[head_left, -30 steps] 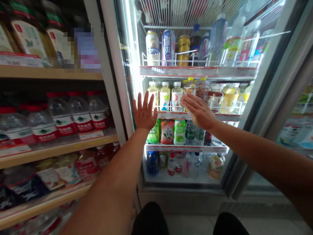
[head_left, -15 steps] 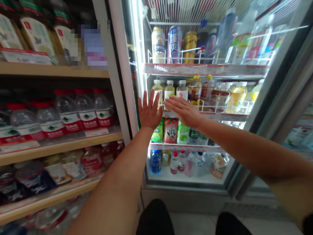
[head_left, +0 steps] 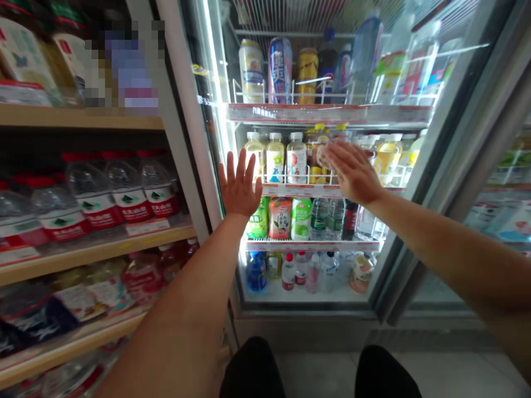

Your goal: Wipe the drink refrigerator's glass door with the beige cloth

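Note:
My left hand [head_left: 240, 185] is raised with its fingers spread, in front of the left side of a lit drinks fridge [head_left: 309, 307]. To its right, my right hand [head_left: 357, 172] is held flat, fingers stretched out and slanting up to the left. Neither hand is seen gripping anything. A pale blurred patch beside the right fingertips may be a reflection in the glass; I cannot tell. Whether the palms touch the glass is also unclear. Behind the hands stand a white-capped bottle [head_left: 275, 157], another with a fruit label [head_left: 296, 158] and a red drink pack [head_left: 280, 218].
Wooden shelves [head_left: 99, 246] with red-capped water bottles [head_left: 160, 185] run along my left. Tall cans [head_left: 280, 71] fill the fridge's upper rack. A metal door frame [head_left: 440, 182] slants down on the right, with another fridge section beyond. My knees [head_left: 253, 367] show above the tiled floor [head_left: 319, 376].
My right hand has moved right, away from my left hand, uncovering the white-capped bottles. My left hand stays spread near the fridge's left edge. The view has shifted slightly to the right.

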### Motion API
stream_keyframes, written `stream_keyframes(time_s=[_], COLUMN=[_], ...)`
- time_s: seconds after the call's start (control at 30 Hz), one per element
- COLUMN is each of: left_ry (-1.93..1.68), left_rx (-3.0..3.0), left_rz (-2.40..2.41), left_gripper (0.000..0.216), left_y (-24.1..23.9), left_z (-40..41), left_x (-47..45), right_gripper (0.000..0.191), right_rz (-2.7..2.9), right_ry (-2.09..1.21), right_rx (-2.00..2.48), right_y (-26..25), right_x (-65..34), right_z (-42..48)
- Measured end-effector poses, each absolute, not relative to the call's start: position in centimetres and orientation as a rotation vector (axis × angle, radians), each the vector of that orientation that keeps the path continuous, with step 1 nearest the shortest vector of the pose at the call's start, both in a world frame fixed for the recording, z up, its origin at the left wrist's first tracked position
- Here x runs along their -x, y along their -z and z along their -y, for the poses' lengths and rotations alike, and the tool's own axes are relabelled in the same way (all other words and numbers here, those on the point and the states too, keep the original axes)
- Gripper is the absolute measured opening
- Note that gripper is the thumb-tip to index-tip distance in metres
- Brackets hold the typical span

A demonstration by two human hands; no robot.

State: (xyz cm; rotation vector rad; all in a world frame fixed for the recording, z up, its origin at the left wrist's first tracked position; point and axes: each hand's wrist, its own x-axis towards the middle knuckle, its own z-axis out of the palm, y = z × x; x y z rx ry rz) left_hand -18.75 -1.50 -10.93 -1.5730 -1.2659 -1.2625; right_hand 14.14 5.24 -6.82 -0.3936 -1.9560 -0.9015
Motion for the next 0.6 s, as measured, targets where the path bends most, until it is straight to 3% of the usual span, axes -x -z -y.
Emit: stream_keyframes(time_s=[0.13,0.3,0.5,0.6], left_ry=[1.250,1.216,1.166,1.170], left_rx=[1.563,1.569,1.538,1.551], left_rz=[1.252,1.253,1.191,1.176], left_gripper=[0.063,0.064,0.062,0.061], left_y=[10.9,11.0,11.2,11.2], left_z=[1.3,1.2,0.6,0.6], left_x=[18.9,19.0,19.5,19.5], right_gripper=[0.074,0.079,0.077,0.076], right_rz=[1.733,2.152,1.851,1.721], right_ry=[0.951,1.090,0.894,0.865], right_rx=[0.451,0.220,0.495,0.523], right_y=[8.4,14.7,12.6,14.5], right_x=[-16.4,-18.0,-20.1,-20.7], right_z=[-5.6,-4.1,-4.5,-4.7])
